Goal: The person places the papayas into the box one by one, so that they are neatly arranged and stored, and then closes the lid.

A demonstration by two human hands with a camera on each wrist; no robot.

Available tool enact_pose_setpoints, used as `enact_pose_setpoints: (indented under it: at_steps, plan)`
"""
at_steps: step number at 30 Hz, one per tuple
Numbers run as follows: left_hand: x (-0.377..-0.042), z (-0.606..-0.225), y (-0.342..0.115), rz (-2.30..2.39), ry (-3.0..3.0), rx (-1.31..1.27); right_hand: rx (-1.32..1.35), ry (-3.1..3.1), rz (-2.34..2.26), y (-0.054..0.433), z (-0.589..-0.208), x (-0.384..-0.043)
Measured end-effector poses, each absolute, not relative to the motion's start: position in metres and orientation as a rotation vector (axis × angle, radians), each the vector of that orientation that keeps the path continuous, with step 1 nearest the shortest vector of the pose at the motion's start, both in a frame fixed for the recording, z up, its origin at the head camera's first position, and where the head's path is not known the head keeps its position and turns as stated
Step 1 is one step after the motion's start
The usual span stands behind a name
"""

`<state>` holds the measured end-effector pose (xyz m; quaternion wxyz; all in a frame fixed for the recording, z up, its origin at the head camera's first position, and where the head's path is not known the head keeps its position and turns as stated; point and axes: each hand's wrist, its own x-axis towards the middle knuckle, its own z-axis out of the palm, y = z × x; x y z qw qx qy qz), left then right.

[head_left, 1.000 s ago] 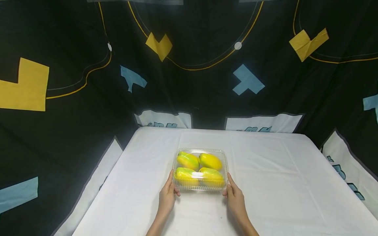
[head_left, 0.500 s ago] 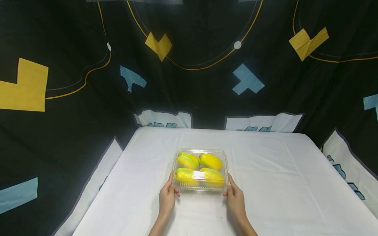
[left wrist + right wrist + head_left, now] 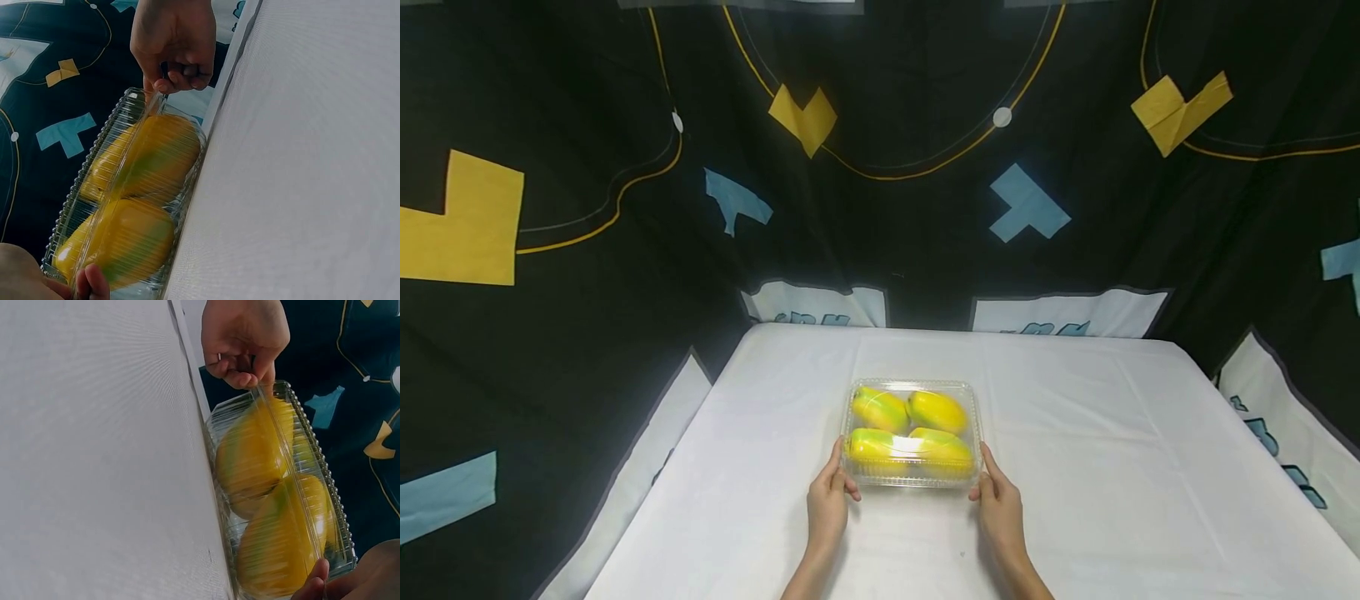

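A clear plastic clamshell container (image 3: 913, 385) sits on the white table, its lid down. Several yellow-green mangoes (image 3: 938, 412) lie inside it, in two rows. My left hand (image 3: 827, 504) pinches the container's near left corner at the rim between thumb and fingers. At the near right corner my right hand (image 3: 1000, 508) pinches the rim in the same way. In the left wrist view the ribbed front wall faces the camera, with the left hand (image 3: 25, 275) at the bottom and the right hand (image 3: 175, 44) at the top. The right wrist view shows the right hand (image 3: 369, 575) low at the edge.
A white cloth (image 3: 1112, 467) covers the table around the container. Behind and at the sides hangs a dark curtain (image 3: 895, 242) with yellow and blue shapes and white printed patches along the table's edges.
The container and both hands have shifted very slightly to the right. Both hands keep the same hold on the rim, and the lid stays down.
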<state>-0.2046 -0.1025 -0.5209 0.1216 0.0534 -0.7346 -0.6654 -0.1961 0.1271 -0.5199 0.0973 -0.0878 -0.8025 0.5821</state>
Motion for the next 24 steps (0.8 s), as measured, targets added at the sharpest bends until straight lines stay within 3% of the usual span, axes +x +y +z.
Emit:
enact_pose_setpoints:
  at_steps: [14,24]
  plan:
    - [-0.204,-0.516,-0.115,-1.909,-2.275,0.133,-0.395,-2.409,1.649,0.139,-0.516,-0.197]
    - [-0.226,-0.481,-0.17,-1.554,-2.51,0.327,-0.412,-2.35,1.344,0.19,-0.497,-0.214]
